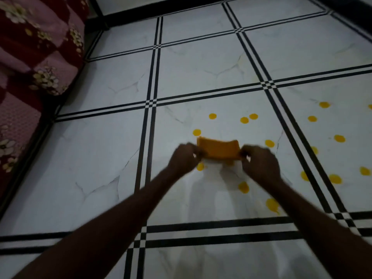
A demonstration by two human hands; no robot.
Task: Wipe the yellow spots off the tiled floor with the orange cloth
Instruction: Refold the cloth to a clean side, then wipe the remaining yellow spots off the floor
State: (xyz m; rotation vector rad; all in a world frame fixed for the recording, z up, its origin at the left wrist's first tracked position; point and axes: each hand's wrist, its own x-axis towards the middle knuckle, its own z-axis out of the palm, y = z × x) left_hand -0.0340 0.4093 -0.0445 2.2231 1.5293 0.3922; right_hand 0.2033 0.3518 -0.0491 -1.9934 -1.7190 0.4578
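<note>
A folded orange cloth (219, 149) is stretched between both hands just above the white tiled floor (100, 158). My left hand (184, 159) pinches its left end and my right hand (260, 165) pinches its right end. Several round yellow spots lie on the tiles around it: one (196, 132) just beyond the cloth's left corner, one (200, 166) beside my left wrist, one (243, 187) under my right forearm, and more such as one (339, 138) spread to the right. Whether the cloth touches the floor I cannot tell.
A bed with a maroon and pink flowered cover (38, 57) runs along the left edge, its dark frame (26, 164) reaching the floor. Black double lines (149, 117) divide the tiles. A dark wall base (161, 11) closes the far side.
</note>
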